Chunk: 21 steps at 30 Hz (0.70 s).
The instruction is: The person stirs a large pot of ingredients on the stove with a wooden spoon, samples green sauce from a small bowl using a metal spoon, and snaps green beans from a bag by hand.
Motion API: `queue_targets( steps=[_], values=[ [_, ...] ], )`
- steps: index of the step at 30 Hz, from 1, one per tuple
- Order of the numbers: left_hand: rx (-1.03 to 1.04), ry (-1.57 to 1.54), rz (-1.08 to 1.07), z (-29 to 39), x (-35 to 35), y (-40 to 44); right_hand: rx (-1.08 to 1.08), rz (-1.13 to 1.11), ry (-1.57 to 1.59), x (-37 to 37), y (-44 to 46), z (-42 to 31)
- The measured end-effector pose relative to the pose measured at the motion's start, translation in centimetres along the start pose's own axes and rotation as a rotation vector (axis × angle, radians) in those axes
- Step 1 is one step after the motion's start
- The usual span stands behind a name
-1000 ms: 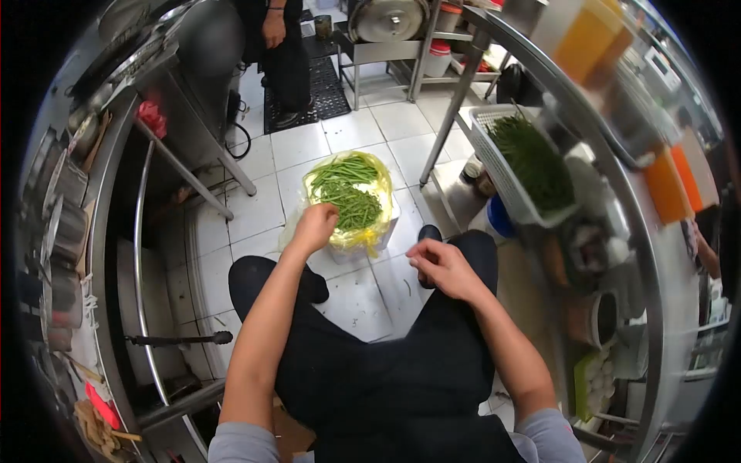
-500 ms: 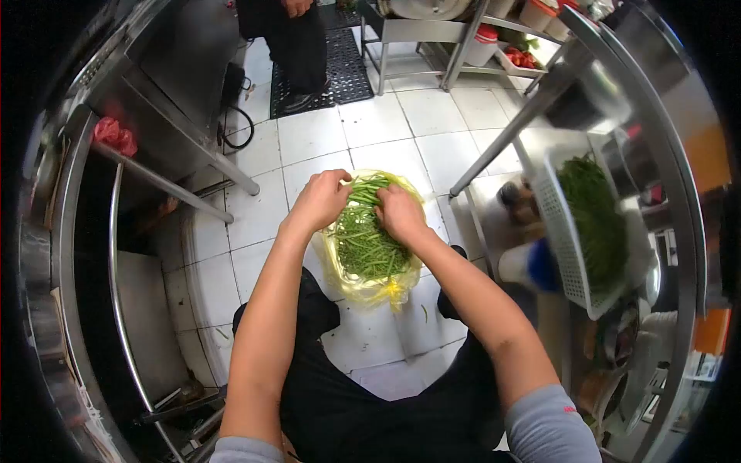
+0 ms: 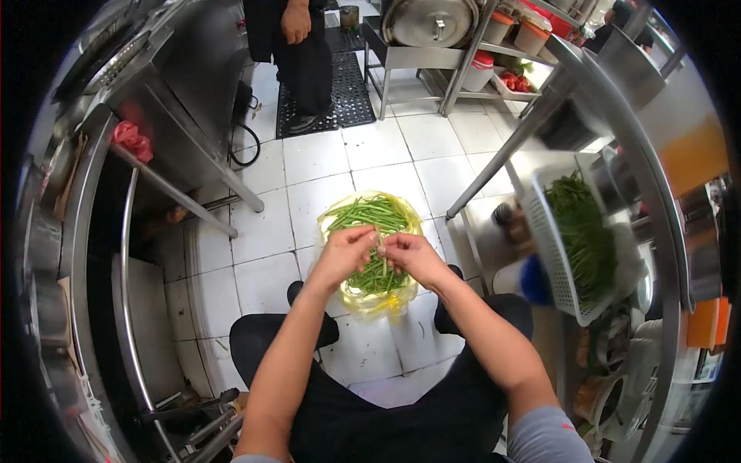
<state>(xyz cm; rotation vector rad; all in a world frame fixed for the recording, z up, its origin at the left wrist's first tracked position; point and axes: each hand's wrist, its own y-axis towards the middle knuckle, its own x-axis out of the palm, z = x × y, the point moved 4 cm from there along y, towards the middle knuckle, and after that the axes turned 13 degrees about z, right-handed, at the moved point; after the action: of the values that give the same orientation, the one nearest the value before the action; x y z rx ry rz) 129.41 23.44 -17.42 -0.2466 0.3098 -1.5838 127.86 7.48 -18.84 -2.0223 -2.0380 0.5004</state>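
Note:
Long green beans lie heaped in a yellow plastic bag, spread open on the floor between my feet. Over the middle of the heap, my left hand and my right hand meet at the fingertips. Both are closed in a pinch on what looks like a single green bean, held roughly lengthwise between them. My fingers cover part of it. Shorter cut or snapped pieces appear in the near part of the bag, partly hidden by my hands.
At right, a white perforated basket of leafy greens stands on a low steel shelf beside a blue-and-white container. Steel table legs flank the tiled floor. Another person stands ahead on a black mat.
My hands have drawn back from the far end of the beans toward me and come together, now pinching a bean. The view has tilted up slightly.

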Motion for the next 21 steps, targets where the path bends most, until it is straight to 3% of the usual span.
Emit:
queue_targets(
  steps=[4,6,7,8,9,10,12,16,21],
  values=[
    [-0.007,-0.093,-0.09,-0.8,0.9,-1.9,0.04,-0.15,0.047,0.5,-2.5,0.5],
    [0.213,0.08,-0.011,-0.4,0.6,-2.0,0.016,-0.159,0.004,0.5,-2.8,0.2],
    [0.214,0.086,-0.014,-0.1,0.3,-2.1,-0.302,0.021,-0.179,-0.3,-3.0,-1.4],
    [0.362,0.283,0.045,0.6,-0.2,-2.3,-0.613,0.207,-0.363,-0.9,-3.7,-3.0],
    [0.509,0.479,0.102,1.5,-0.4,-2.8,-0.652,0.205,-0.407,-1.2,-3.8,-3.8],
    [0.504,0.479,0.094,1.6,-0.5,-2.9,-0.644,0.209,-0.407,-1.5,-3.6,-4.0],
    [0.537,0.618,0.042,1.7,-0.2,-3.2,-0.911,0.188,-0.457,-1.2,-3.9,-4.7],
    [0.584,0.67,-0.001,1.7,0.4,-3.1,-0.907,0.084,-0.659,-0.7,-3.4,-3.9],
    [0.531,0.71,-0.047,2.2,0.5,-3.2,-0.93,0.067,-0.692,-0.6,-2.5,-3.1]
  ],
)
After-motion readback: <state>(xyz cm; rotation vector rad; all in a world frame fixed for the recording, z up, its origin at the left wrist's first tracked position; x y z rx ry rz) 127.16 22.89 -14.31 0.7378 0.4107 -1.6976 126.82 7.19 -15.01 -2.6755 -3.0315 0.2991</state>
